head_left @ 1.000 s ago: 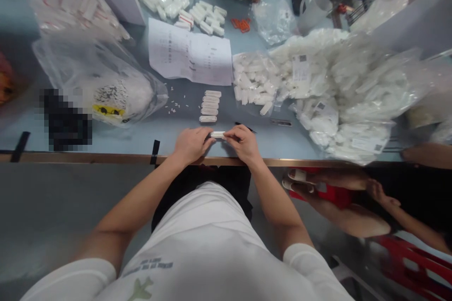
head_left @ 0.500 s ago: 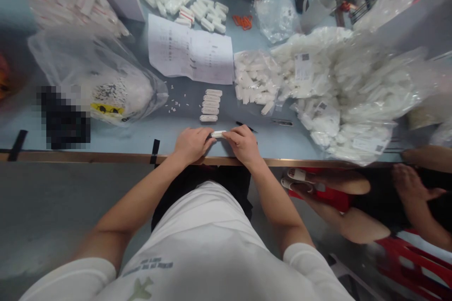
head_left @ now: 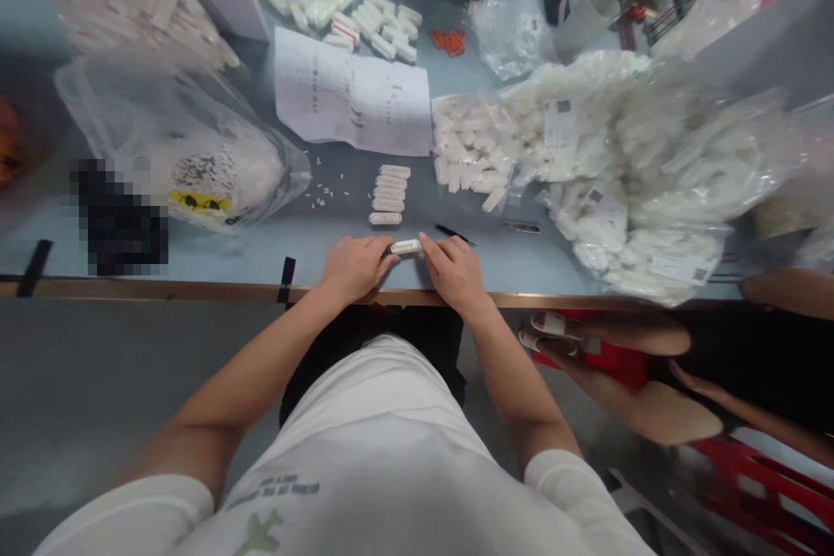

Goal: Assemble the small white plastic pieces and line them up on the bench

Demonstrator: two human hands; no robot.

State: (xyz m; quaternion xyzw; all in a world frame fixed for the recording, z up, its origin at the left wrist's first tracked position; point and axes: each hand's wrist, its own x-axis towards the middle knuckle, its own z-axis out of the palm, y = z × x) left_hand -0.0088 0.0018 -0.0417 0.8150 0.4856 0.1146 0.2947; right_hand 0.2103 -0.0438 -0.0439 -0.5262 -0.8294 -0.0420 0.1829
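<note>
A: Where is the white case [head_left: 406,247] at the moment?
B: Just above the table [head_left: 313,252], near its front edge, between the person's two hands. The left hand [head_left: 355,268] pinches its left end between thumb and fingers.
A: And the right hand [head_left: 453,271]?
B: Its fingertips are bunched at the other end. Whether they grip it, I can't tell.
A: Any writing on that case?
B: Fine dark marks run along its face, too small to read. Five similar cases [head_left: 389,193] lie in a column just beyond, with equally tiny marks.
A: What about the printed sheet [head_left: 352,95]?
B: Rows of small print and little dark figures, blurred past reading. It lies beyond the column.
A: Labels?
B: The plastic bags [head_left: 704,156] on the right carry white labels; one label [head_left: 559,123] shows a square code above lines of illegible text. On the left, a clear bag [head_left: 261,165] holds something with a yellow patch [head_left: 199,201] and dark lettering, partly cut off by folds.
A: And the shirt [head_left: 404,434]?
B: White, with blurred dark lettering [head_left: 277,491] above a green airplane [head_left: 261,533]. I can't make out the words.
</note>
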